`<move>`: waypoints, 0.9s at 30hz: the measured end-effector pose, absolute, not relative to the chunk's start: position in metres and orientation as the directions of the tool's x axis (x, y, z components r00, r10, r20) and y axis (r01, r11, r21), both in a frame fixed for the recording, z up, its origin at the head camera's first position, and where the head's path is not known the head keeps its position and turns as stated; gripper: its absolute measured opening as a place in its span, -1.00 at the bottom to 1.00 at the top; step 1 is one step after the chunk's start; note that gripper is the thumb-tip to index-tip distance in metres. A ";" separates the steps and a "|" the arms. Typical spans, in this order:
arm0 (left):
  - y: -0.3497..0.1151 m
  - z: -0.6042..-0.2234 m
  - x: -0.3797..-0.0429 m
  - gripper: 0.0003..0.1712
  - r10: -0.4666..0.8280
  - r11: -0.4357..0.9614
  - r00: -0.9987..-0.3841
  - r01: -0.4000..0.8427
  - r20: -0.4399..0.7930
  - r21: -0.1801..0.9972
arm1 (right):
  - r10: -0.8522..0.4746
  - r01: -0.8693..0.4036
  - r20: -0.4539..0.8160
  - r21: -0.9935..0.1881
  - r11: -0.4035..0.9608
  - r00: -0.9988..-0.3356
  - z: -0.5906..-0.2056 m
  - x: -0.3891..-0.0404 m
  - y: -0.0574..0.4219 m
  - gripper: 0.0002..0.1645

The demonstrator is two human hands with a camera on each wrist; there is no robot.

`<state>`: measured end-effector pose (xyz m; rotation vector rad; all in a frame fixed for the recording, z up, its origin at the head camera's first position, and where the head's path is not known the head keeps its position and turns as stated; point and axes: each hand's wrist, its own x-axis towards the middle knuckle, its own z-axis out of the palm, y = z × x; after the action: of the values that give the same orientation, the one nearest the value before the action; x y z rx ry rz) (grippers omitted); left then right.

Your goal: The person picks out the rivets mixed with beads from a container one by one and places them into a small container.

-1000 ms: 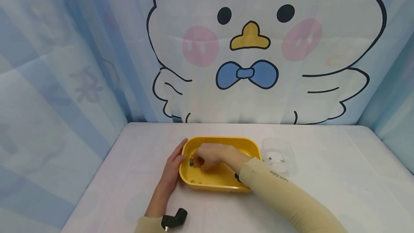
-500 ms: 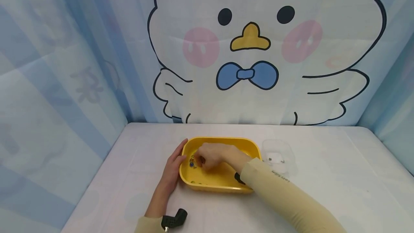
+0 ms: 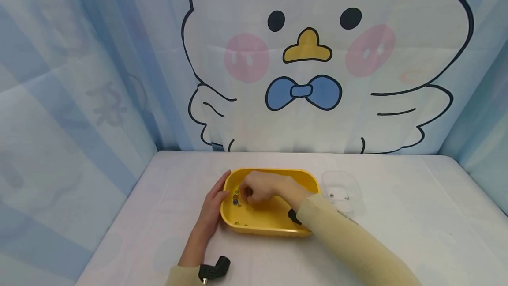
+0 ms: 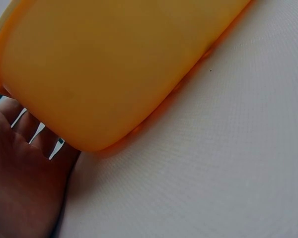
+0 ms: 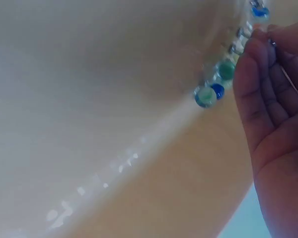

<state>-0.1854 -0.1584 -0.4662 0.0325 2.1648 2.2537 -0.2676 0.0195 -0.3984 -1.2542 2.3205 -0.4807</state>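
A yellow tray (image 3: 310, 180) sits on the white table. My left hand (image 3: 212, 206) lies flat against its left wall with straight fingers; the left wrist view shows the palm (image 4: 20, 188) beside the tray's outer wall (image 4: 114, 64). My right hand (image 3: 258, 191) reaches into the tray's left end with its fingers curled over a small cluster of beads (image 3: 236, 198). In the right wrist view, green, blue and clear beads (image 5: 211, 91) lie in a line along the tray's inner corner, and my fingertips (image 5: 258, 49) pinch at the upper beads. A thin thread shows by the fingers.
A small clear plastic box (image 3: 341, 191) stands just right of the tray with a few tiny items inside. More small beads (image 3: 240, 223) lie along the tray's near wall. Curtain walls close in the table at the back and both sides.
My right hand has shifted slightly toward the far side of the tray, staying over the beads. The left hand and the tray have not moved.
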 end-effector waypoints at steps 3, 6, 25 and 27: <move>-0.158 -0.467 -0.185 -0.33 0.026 -0.039 -1.000 -0.001 0.000 0.999 | -0.851 -0.683 -0.207 -0.520 0.513 -0.482 -0.396 -0.267 0.020 -0.89; -0.158 -0.468 -0.186 -0.33 0.028 -0.033 -1.000 0.001 0.002 0.999 | -0.858 -0.682 -0.187 -0.536 0.497 -0.479 -0.395 -0.265 0.021 -0.92; -0.158 -0.468 -0.187 -0.34 0.037 -0.033 -0.999 0.003 0.004 0.999 | -0.876 -0.683 -0.103 -0.586 0.437 -0.472 -0.379 -0.263 0.025 -0.92; -0.158 -0.468 -0.187 -0.34 0.032 -0.033 -0.999 0.002 0.003 0.999 | -0.869 -0.675 -0.100 -0.588 0.445 -0.485 -0.376 -0.264 0.027 -0.90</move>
<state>-0.1872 -0.1582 -0.4678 0.0387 2.1693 2.2431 -0.2636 0.0265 -0.3759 -1.3065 2.3129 -0.6814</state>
